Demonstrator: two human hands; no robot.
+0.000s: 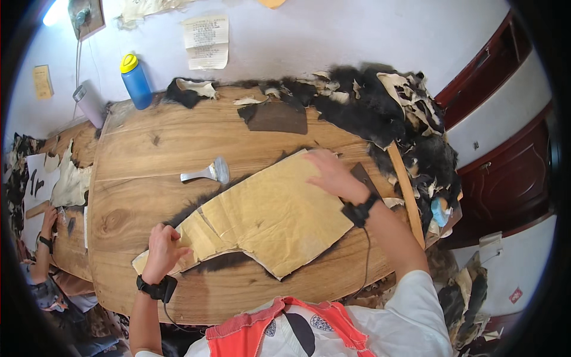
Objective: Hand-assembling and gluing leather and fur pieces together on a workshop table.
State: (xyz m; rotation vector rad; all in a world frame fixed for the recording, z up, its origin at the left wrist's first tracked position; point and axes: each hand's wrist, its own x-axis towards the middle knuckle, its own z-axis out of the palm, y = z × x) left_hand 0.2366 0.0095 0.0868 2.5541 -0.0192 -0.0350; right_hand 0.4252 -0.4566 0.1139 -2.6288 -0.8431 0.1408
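A yellowish paper pattern (270,208), creased and cut to a curved outline, lies on a piece of dark fur (187,213) whose hairs stick out along its edges. My right hand (330,172) rests with outstretched fingers on the pattern's upper right part. At the narrow left end, my left hand (162,249) has its fingers curled in, the thumb pointing right over the paper. Whatever those fingers grip is hidden. Beyond the pattern lies a small silver-handled tool (205,172) with a wide rounded end.
The wooden table (137,178) bears fur scraps (369,101) heaped along its far and right sides. A blue bottle (137,86) with yellow lid, a pale tumbler (88,107), a brown board (276,117) and a wooden strip (406,196) stand or lie around. Another person's hand (49,219) works at far left.
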